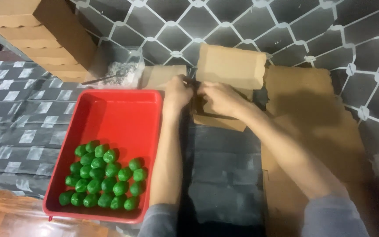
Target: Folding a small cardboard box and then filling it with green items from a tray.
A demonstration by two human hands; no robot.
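Two hands meet at the far middle of the table, both working on a small brown cardboard box point(224, 83). The left hand point(177, 93) curls its fingers onto the box's left side, and the right hand point(219, 98) lies closed over its front, fingers folded down on the cardboard. The box sits right under and between the hands, with its raised lid flap showing just beyond the knuckles. How tightly either hand pinches I cannot tell, but both are closed on the box. Just left of the left forearm is a red tray point(110, 114), with a cluster of green round pieces point(104, 180) in its near end. Stacked cardboard boxes point(36, 35) fill the far left corner, and flat cardboard sheets point(312, 114) lie along the right edge.
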